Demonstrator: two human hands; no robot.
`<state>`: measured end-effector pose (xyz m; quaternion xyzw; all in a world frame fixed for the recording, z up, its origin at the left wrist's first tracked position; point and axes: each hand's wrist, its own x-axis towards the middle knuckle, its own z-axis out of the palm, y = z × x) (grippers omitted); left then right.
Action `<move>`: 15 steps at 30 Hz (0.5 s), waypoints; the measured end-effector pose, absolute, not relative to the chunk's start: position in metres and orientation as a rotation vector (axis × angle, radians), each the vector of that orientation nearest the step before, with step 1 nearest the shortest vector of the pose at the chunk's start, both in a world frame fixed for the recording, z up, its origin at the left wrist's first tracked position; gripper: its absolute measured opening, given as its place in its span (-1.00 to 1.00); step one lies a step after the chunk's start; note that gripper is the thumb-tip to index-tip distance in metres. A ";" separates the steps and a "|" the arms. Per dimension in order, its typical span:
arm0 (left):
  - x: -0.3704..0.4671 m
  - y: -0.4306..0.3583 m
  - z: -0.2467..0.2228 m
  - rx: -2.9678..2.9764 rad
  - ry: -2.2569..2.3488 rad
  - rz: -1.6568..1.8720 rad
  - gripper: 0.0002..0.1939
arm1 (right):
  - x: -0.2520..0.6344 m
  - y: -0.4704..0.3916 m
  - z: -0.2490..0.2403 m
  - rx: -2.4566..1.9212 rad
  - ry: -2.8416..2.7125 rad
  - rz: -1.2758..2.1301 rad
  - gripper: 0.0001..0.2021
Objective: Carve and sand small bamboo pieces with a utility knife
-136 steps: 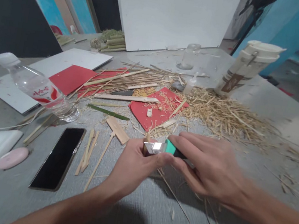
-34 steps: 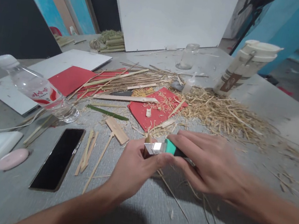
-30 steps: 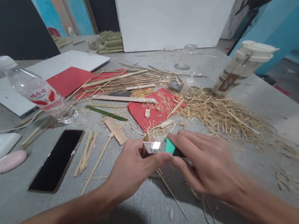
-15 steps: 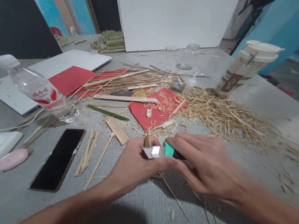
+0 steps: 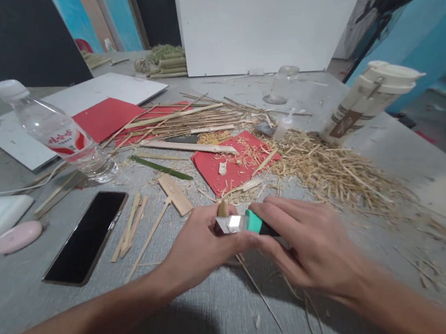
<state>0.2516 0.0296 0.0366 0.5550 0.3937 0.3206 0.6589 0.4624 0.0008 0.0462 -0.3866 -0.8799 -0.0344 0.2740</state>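
Only slight shifts of the two hands and the knife separate this moment from half a second earlier; the objects around them lie as they did. We see the left hand [image 5: 202, 245] pinching a small tan piece [image 5: 222, 208] between thumb and forefinger, its tip rising above the grip. The right hand [image 5: 310, 246] is curled around the dark handle of a utility knife [image 5: 252, 222] with a green collar. The metal blade crosses the near side of the tan piece, which thus sits within the left hand, left of the right; whether the edge bites in, we cannot tell.

Below the hands, thin stalks [image 5: 262, 294] lie on the grey table [image 5: 16, 298]. Left of the left hand we find a wooden slat [image 5: 175, 194] meeting a thin stick [image 5: 149, 240], then pale slivers [image 5: 131, 226], a phone [image 5: 87, 236] and a pink oval case [image 5: 19, 237]. Farther out, a red sheet [image 5: 213, 174] bears shavings, between a green strip [image 5: 161, 167] and a straw heap [image 5: 332, 170]. A clear bottle [image 5: 57, 132] stands at left, a pale tumbler [image 5: 357, 106] behind the straw.
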 end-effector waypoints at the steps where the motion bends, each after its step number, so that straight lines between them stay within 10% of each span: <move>1: 0.251 0.029 0.036 1.263 0.894 0.727 -0.42 | 0.462 0.001 0.047 -1.029 -2.369 -0.094 -0.65; 15: 0.257 0.029 0.034 1.169 0.862 0.682 -0.46 | 0.463 0.001 0.048 -1.101 -2.296 -0.100 -0.65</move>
